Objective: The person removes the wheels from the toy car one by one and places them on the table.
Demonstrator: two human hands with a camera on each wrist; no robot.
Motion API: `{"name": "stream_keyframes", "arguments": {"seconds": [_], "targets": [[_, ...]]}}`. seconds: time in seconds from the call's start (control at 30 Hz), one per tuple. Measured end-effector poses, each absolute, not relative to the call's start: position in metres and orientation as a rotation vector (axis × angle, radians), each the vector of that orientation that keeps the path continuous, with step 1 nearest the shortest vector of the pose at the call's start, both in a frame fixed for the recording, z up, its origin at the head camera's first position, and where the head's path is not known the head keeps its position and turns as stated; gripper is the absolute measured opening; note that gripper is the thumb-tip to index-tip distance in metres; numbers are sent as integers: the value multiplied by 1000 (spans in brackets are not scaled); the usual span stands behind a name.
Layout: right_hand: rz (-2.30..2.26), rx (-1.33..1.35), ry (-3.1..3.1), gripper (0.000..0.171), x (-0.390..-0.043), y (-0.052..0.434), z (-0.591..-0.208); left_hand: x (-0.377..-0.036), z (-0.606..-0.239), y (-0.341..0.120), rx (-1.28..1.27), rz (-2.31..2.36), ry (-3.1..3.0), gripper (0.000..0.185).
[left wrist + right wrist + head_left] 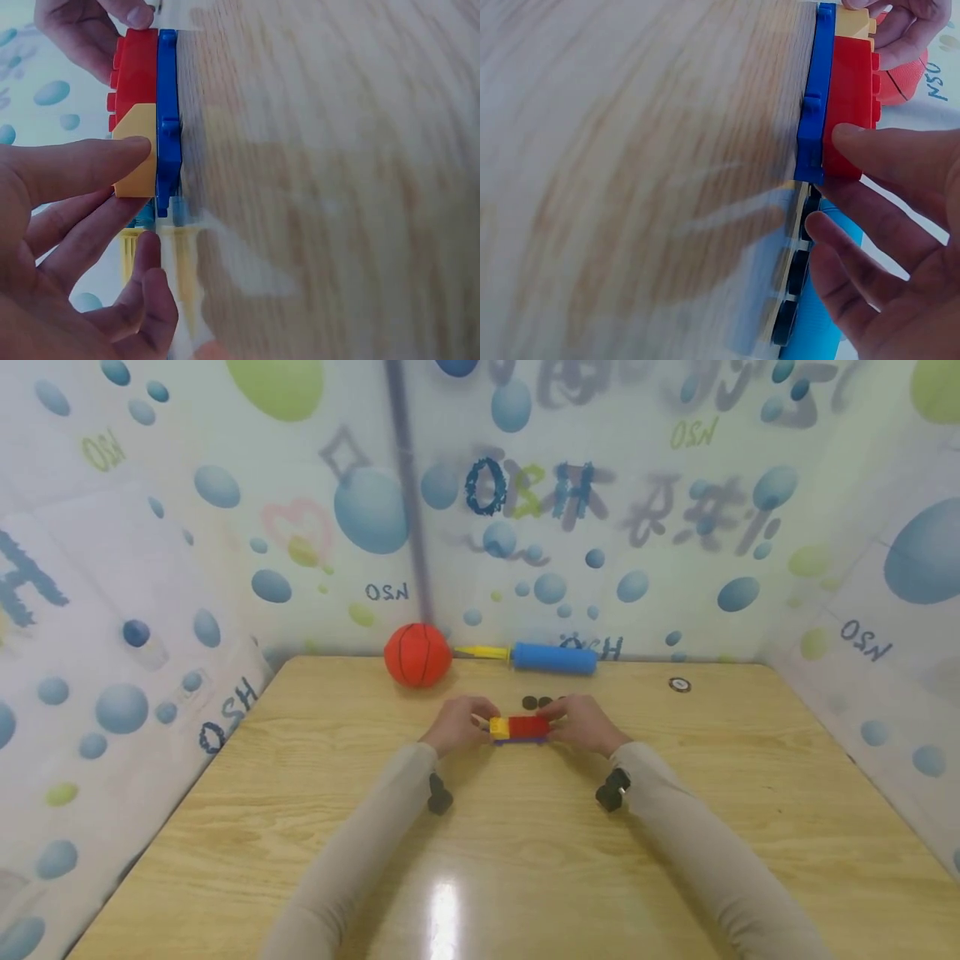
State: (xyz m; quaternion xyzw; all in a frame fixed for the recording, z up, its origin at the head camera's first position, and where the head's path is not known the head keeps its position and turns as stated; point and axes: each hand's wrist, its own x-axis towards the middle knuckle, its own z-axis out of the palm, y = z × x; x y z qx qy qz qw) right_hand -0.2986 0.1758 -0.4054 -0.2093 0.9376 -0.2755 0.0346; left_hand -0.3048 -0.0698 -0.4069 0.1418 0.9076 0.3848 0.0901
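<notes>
Between the two hands is a toy truck of building blocks: a red block (528, 727) and a yellow block (135, 169) on a long blue base (169, 112). My left hand (459, 725) pinches the yellow end, its thumb lying on the block's near side. At the other end my right hand (588, 727) grips the red block (851, 97) between thumb and fingers. Low over the wooden table, the base runs level in the head view. Just behind the truck lie several black wheels (530, 702), partly hidden by the right hand.
A red ball (417, 656) with black lines sits at the table's back edge. To its right lies a blue pump (555, 658) with a yellow end. A small round chip (679, 685) is at the back right. Printed curtains (480, 568) enclose the wooden table (525, 877).
</notes>
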Motion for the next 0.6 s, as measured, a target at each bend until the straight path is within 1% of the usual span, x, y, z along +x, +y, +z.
{"name": "stream_keyframes", "arguments": {"seconds": [0.6], "targets": [[-822,-653,2872,40,-297,179,-402,-307,-404,-67,398,1093,2678,38]]}}
